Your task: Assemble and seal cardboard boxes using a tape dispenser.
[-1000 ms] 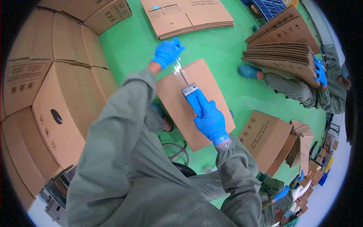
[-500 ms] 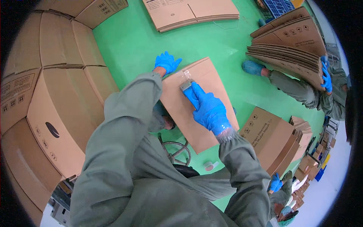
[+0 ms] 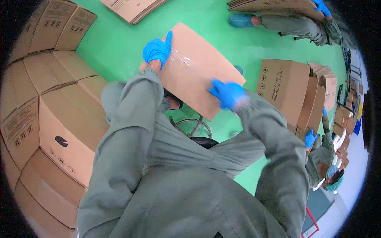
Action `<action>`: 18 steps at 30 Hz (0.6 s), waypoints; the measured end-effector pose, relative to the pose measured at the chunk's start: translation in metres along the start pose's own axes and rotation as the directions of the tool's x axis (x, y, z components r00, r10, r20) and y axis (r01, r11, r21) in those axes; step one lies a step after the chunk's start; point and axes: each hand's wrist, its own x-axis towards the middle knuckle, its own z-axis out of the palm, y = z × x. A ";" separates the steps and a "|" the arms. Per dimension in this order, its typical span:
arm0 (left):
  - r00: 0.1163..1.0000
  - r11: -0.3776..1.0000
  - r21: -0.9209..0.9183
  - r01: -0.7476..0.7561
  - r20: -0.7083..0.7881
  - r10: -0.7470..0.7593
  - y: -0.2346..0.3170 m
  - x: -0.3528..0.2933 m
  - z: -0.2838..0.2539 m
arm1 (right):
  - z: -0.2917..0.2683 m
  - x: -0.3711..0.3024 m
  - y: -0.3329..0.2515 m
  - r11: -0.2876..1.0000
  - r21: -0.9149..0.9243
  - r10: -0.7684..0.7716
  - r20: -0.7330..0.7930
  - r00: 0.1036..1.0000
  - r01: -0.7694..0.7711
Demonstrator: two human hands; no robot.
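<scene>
A brown cardboard box (image 3: 194, 75) stands at a slant before my legs, with a shiny strip of clear tape (image 3: 180, 57) on its upper face. My left hand (image 3: 157, 50), in a blue glove, grips the box's far left edge, one finger stretched along it. Over the near right part of the box is my gloved right hand (image 3: 228, 94), smeared by motion. Its fingers do not show clearly, and I cannot tell whether anything is in them. No tape dispenser can be made out.
Large closed cartons (image 3: 69, 115) are stacked at left. Flattened cardboard (image 3: 133, 10) lies on the green floor at the far side. At right are an upright carton (image 3: 283, 89), a co-worker's leg (image 3: 291, 25) and another co-worker (image 3: 321, 154). A wheeled stool base (image 3: 194, 125) stands below the box.
My right hand has moved away from the tape toward the box's near right part; the blue tape dispenser no longer shows. My left hand, spread before, now grips the edge. The view has shifted.
</scene>
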 end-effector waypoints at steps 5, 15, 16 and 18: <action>0.998 0.998 0.012 -0.056 -0.007 0.056 0.011 0.022 -0.001 | 0.087 -0.084 0.076 0.975 0.117 0.197 -0.076 0.977 -0.188; 0.997 0.988 0.133 -0.073 -0.031 0.078 0.006 0.053 -0.008 | 0.213 0.019 0.110 0.960 0.281 0.090 -0.323 0.942 0.005; 0.994 0.987 0.135 -0.090 -0.044 0.097 0.008 0.052 -0.008 | 0.215 0.024 0.112 0.961 0.274 0.060 -0.364 0.929 0.045; 0.997 0.985 0.160 -0.062 -0.027 0.067 0.013 0.051 -0.009 | 0.216 0.026 0.114 0.959 0.281 0.129 -0.326 0.937 -0.034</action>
